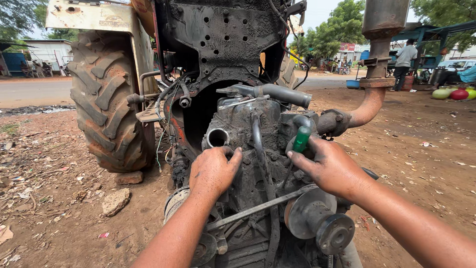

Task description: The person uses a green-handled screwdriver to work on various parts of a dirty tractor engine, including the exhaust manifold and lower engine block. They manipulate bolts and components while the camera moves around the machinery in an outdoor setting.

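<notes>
Grease coats the engine block, and the right hand is clamped around a green-handled screwdriver at the top right of it; a slip looks likely. The left hand presses fingers-together just below the open pipe stub, near pinching edges.

Outdoors in daylight: bare dirt ground strewn with dry leaves, a paved road, green trees and sheds behind.
</notes>
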